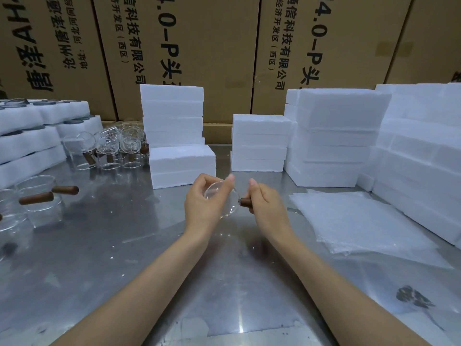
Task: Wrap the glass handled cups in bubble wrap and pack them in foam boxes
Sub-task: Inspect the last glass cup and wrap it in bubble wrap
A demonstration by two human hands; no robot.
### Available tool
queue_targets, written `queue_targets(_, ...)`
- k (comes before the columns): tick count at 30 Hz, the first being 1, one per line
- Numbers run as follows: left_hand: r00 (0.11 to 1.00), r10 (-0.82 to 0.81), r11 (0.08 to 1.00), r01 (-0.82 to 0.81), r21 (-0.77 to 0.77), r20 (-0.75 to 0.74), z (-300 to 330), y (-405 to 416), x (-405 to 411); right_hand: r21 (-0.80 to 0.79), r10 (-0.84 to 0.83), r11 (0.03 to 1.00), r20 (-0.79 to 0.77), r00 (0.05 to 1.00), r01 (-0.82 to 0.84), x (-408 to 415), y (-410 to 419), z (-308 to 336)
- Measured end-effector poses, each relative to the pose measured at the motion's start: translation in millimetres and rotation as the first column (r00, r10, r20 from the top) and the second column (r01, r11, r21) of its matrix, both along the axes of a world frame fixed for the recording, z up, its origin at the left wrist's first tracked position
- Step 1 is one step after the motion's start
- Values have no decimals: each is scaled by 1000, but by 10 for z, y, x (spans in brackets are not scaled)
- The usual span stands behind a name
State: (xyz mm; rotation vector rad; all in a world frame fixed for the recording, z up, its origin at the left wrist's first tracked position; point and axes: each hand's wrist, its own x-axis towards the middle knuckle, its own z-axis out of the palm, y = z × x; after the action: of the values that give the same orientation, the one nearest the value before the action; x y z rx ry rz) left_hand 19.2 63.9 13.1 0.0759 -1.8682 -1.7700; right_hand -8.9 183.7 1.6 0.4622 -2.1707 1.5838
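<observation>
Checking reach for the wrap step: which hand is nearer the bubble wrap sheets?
Right. The right hand, gripping the wooden handle of the glass cup, is just left of the bubble wrap sheets. The left hand holds the cup's bowl, farther left.

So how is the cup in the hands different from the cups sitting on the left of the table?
The held cup is up off the table, tipped on its side; the left cups stand upright on the metal table. The held cup's wooden handle is inside the right hand while the left hand cradles the glass; the left cups' handles stick out free. Both are clear glass with brown handles, not yet wrapped.
</observation>
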Motion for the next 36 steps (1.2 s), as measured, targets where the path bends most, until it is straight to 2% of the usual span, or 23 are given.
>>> queue_targets(6, 983, -176, 976, 168, 135, 53, 30, -51, -26, -68, -56, 996, 101, 993, 63, -43, 95, 68)
queue_targets(11, 905, -411, 900, 384, 204, 109, 66, -138, -41, -144, -70, 984, 221, 973, 104, -73, 186, 98)
queue_targets(20, 735, -676, 731, 657, 185, 59, 59, -256, -32, -159, -64, 980, 328, 943, 121, -65, 265, 132)
queue_targets(24, 659, -745, 667, 738, 103, 101, 42, -310, -39, -140, -79, 980, 382, 921, 142, -58, 277, 129)
queue_targets(26, 662, -735, 672, 741, 24, 144, 29, -319, -54, -144, -78, 979, 404, 911, 148, -54, 273, 126)
queue_targets(30, 732, -652, 726, 678, -118, 198, 12, -286, -50, -154, -81, 975, 436, 896, 163, -43, 250, 138)
queue_targets(36, 856, -495, 801, 516, -303, 149, -10, -179, -12, -100, -100, 982, 438, 893, 159, -36, 232, 141)
